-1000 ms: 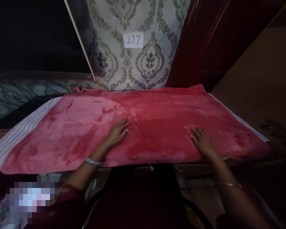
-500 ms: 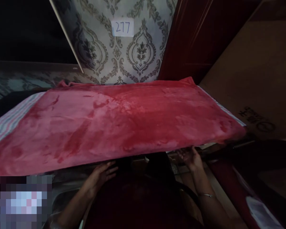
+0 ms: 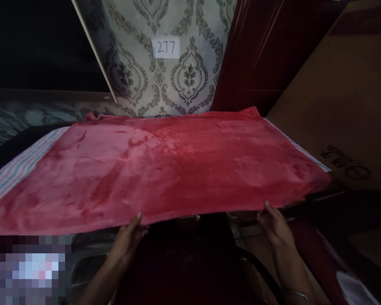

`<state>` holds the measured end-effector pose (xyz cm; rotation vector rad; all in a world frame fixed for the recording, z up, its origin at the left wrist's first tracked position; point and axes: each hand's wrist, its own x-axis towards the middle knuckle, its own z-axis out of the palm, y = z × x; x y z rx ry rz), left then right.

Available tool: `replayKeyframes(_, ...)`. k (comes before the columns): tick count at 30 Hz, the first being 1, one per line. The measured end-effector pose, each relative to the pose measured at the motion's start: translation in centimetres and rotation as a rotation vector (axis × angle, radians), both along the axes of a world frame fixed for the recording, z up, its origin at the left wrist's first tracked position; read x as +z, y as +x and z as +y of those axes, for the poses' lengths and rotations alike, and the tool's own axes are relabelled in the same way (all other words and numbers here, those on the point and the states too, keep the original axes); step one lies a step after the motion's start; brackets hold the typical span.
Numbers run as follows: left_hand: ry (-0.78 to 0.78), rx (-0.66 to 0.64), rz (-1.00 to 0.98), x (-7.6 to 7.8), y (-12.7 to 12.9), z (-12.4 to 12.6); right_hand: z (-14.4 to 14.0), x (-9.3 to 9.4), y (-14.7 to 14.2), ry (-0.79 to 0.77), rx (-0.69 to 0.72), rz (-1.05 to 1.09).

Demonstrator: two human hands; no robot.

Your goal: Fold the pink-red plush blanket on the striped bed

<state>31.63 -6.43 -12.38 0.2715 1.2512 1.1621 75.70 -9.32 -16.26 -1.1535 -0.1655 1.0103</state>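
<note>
On wall, label (image 3: 167, 48) reads 277; hands at blanket (image 3: 165, 165) edge.

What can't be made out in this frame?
Head view only:
- Fingers of the left hand and right hand: tucked under the red blanket edge, so the grip is unclear.
- Surface under the blanket: covered.
- Lower left corner: pixelated.
- Cardboard box print: dim, cut off.
</note>
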Motion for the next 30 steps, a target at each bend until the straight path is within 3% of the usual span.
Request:
replayKeyframes(5,-0.171,-0.004,0.100,-1.7,-0.6,-1.4,-0.3,-1.6,0.1,-0.085,-0.013,-0.027)
replayKeyframes(11,-0.151,-0.058,-0.013,0.1,-0.3,-0.9,0.3,-1.0,-1.8,-0.078,-0.045,0.129)
replayKeyframes(16,-0.129,0.213,-0.116,1.6,-1.9,-0.1,0.9,-0.4,-6.1,-0.072,0.196,0.245)
replayKeyframes(19,-0.043,0.355,-0.078,2.2,-3.9,-0.2,0.8,-1.2,-8.1,-0.111,0.258,0.198)
replayKeyframes(21,-0.042,0.380,-0.015,2.0,-5.2,-0.6,0.4,-1.7,-8.4,-0.157,0.285,0.135)
replayKeyframes(24,-0.070,0.269,0.015,0.8,-6.3,-1.7,-0.6,-2.0,-7.4,-0.231,0.357,0.036)
replayKeyframes(27,-0.096,0.028,0.002,0.1,-6.3,-2.7,-1.5,-0.9,-5.8,-0.342,0.547,-0.110)
replayKeyframes(30,0.033,-0.235,0.176,1.5,-5.7,-2.2,-1.0,1.9,-4.8,-0.344,0.680,-0.343)
